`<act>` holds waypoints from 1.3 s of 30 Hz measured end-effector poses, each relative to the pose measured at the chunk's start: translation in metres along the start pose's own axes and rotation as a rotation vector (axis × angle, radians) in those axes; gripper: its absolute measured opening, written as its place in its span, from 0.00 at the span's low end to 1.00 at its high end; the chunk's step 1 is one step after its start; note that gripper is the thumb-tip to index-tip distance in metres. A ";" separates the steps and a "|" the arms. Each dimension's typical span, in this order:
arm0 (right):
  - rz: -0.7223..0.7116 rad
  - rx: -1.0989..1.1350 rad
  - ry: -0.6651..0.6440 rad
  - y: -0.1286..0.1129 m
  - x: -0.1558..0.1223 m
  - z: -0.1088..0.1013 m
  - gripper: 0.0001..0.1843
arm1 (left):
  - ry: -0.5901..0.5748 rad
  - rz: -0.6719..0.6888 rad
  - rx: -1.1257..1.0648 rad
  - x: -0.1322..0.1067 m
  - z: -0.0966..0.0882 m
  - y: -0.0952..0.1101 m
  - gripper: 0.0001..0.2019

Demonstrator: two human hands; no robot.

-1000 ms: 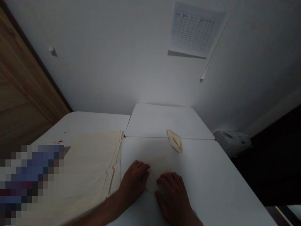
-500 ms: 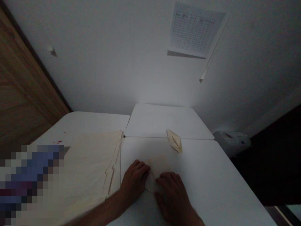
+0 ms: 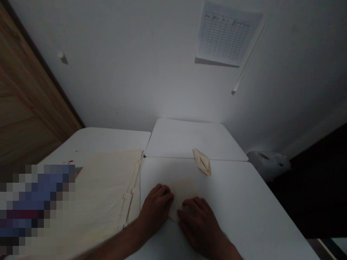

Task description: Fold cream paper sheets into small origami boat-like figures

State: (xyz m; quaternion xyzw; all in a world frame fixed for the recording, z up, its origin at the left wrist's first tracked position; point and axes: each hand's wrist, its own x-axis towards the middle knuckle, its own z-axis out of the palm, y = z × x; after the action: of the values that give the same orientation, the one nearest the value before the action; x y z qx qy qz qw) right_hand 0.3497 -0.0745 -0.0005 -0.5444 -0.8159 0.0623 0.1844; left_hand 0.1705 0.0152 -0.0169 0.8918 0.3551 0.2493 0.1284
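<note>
A small cream sheet of folded paper (image 3: 183, 190) lies on the white table (image 3: 244, 202) in front of me. My left hand (image 3: 156, 208) rests on its left edge, fingers curled down onto the paper. My right hand (image 3: 199, 225) lies flat over its near right corner, fingers stretched out and pressing. Farther back sits a finished folded paper boat (image 3: 202, 161), cream coloured, untouched.
A stack of cream paper sheets (image 3: 105, 191) covers the table at the left. A blurred patch sits at the far left. A printed chart (image 3: 222, 36) hangs on the white wall. A wooden door (image 3: 24, 108) is at the left; a white object (image 3: 268, 164) lies past the table's right edge.
Both hands have shifted slightly on the sheet; the right hand slid a little toward the left and nearer, and more of the paper's far part shows.
</note>
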 end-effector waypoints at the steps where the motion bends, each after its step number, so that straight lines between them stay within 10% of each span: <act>1: -0.005 -0.001 0.002 0.001 0.001 0.000 0.09 | -0.008 0.009 0.024 0.000 -0.001 0.000 0.08; 17: 0.017 0.024 -0.012 0.003 0.002 -0.002 0.10 | -0.024 0.092 0.087 -0.022 -0.007 -0.001 0.19; 39: -0.304 -0.069 -0.017 0.015 -0.015 -0.015 0.14 | 0.021 0.068 0.031 -0.025 -0.008 0.001 0.25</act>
State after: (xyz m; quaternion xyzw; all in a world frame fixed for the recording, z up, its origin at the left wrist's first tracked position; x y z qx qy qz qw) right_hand 0.3733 -0.0838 0.0052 -0.4202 -0.8920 0.0104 0.1661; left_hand 0.1513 -0.0021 -0.0182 0.9025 0.3298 0.2573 0.1024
